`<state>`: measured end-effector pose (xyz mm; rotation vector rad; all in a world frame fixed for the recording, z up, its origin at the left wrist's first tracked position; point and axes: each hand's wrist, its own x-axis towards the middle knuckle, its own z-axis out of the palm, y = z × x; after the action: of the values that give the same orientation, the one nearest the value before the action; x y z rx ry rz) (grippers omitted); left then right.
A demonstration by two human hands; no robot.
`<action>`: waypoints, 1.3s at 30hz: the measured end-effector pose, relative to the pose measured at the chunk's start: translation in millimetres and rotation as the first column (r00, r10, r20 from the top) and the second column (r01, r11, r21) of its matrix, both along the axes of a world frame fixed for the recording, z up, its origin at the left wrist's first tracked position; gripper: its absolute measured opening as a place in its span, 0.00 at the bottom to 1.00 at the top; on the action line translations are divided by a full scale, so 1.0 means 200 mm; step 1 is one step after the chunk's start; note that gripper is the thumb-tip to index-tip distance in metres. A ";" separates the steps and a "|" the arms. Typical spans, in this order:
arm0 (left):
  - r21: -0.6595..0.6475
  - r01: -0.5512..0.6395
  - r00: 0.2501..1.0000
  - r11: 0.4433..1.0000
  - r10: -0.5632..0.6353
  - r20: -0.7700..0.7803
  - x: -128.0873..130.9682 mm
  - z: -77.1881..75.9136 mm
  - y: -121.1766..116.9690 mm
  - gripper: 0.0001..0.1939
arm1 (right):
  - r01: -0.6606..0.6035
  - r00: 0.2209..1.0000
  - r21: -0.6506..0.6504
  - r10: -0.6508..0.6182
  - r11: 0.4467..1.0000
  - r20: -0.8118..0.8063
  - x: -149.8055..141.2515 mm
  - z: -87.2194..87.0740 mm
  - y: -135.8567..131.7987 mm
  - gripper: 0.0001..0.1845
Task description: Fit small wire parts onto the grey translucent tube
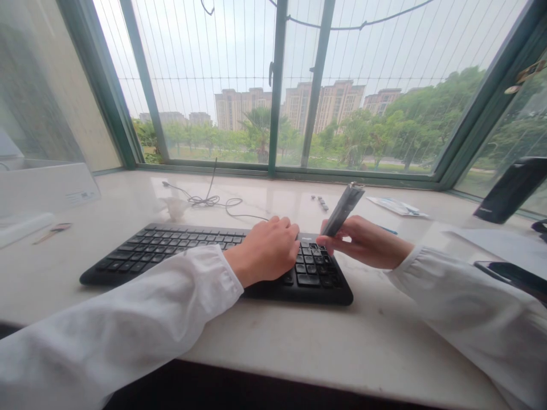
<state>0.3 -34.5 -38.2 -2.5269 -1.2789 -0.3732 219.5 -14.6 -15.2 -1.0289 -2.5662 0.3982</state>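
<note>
A black keyboard (171, 250) lies on the white counter. My left hand (271, 247) is closed over its right-middle part, fingers curled together at the back edge; the fingertips are hidden. My right hand (359, 239) grips a grey bar-shaped tool (344, 209), which is tilted with its upper end to the right. Its lower end meets the keyboard at the top right of the number pad (310, 259), where bare key sockets show. Several loose keycaps (321, 202) sit behind the keyboard.
A coiled black cable (209, 199) lies behind the keyboard. To the left are a white box (47, 185) and a small brush (53, 232). On the right I see a plastic packet (397, 206), a phone (513, 276), white paper (499, 245) and a black upright object (510, 191). Windows (205, 85) stand behind.
</note>
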 end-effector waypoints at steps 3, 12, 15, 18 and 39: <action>-0.003 -0.001 1.000 1.000 0.001 -0.003 0.00 0.00 0.00 0.14 | -0.017 1.000 -0.025 0.016 1.000 -0.027 0.00 0.00 -0.01 0.26; 0.002 0.001 1.000 1.000 -0.001 -0.007 0.00 -0.01 0.00 0.14 | 0.010 1.000 -0.045 -0.012 0.999 -0.026 -0.02 0.00 0.00 0.26; -0.002 0.004 1.000 1.000 -0.004 -0.005 0.00 0.00 0.00 0.14 | 0.017 1.000 -0.039 -0.018 0.999 -0.019 -0.02 0.00 -0.01 0.27; 0.000 0.003 1.000 1.000 -0.003 -0.008 0.00 0.00 0.00 0.15 | 0.017 1.000 -0.022 -0.018 1.000 -0.021 -0.03 -0.01 -0.02 0.26; 0.003 -0.005 1.000 1.000 0.005 -0.017 0.01 0.01 -0.01 0.14 | 0.070 0.998 0.051 -0.070 0.996 -0.003 -0.05 -0.03 -0.01 0.23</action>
<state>1.4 -36.4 -36.8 -2.5184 -1.2769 -0.3516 210.0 -17.1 -20.6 -1.0963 -2.5173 0.3127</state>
